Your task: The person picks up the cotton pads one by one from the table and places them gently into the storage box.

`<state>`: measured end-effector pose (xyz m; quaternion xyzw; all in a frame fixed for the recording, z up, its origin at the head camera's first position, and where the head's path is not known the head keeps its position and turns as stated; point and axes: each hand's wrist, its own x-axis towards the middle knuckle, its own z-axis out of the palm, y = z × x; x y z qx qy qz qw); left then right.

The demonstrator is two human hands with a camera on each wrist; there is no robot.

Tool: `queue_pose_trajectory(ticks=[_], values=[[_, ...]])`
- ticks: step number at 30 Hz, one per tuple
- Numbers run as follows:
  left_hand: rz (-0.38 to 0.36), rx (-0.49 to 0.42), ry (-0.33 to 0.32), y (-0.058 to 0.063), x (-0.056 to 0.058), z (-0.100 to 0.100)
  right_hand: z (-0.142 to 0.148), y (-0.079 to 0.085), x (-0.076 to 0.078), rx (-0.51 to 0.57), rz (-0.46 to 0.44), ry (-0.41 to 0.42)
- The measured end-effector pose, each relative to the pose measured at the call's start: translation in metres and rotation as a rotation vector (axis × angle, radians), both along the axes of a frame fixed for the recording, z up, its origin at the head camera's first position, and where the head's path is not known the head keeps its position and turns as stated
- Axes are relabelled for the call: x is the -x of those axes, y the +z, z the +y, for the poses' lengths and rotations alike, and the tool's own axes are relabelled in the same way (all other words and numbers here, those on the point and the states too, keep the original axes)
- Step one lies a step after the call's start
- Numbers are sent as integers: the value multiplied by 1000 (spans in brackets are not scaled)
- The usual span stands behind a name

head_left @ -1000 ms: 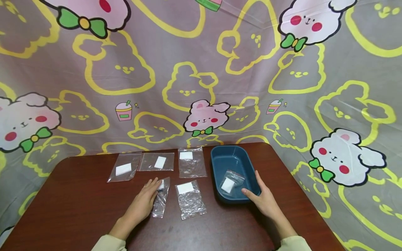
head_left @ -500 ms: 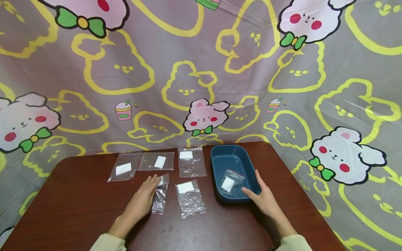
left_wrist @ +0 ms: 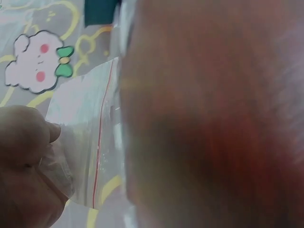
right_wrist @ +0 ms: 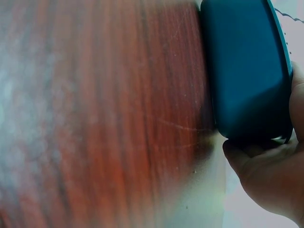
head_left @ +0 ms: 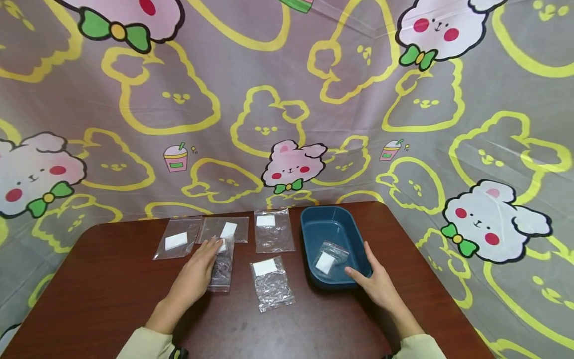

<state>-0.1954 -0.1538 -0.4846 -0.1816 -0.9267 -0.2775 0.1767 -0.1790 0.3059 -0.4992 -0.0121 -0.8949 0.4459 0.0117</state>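
A small clear zip bag [head_left: 221, 271] with a white piece at its top end is held by my left hand [head_left: 192, 275], whose fingers cover part of it. In the left wrist view, the bag [left_wrist: 78, 137] stands out from the curled fingers, its red zip line visible. My right hand [head_left: 380, 287] grips the near right corner of a dark blue rectangular tub [head_left: 309, 244], thumb over the rim. The tub's outer wall [right_wrist: 249, 71] fills part of the right wrist view. Inside the tub lies a folded zip bag [head_left: 328, 260] with a white block.
Along the back of the brown table [head_left: 116, 279] lie zip bags with white pieces: a left one [head_left: 176, 242], a middle one [head_left: 239, 235] and a right one [head_left: 274, 239]. Another bag [head_left: 273, 289] lies nearer the front. A patterned cloth [head_left: 215, 149] hangs behind.
My left hand has moved a little away from me and leftward with its zip bag, which now overlaps the back middle bag in view. The right hand stays at the tub.
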Motion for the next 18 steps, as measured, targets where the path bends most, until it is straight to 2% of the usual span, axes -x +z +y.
queue_pose_trajectory(ticks=[9,18], values=[[-6,-25,35,30,6,-18,-1,1,0,-2,-3,0],[-5,-38,64,41,4,-24,-1,2,0,-6,1,2]])
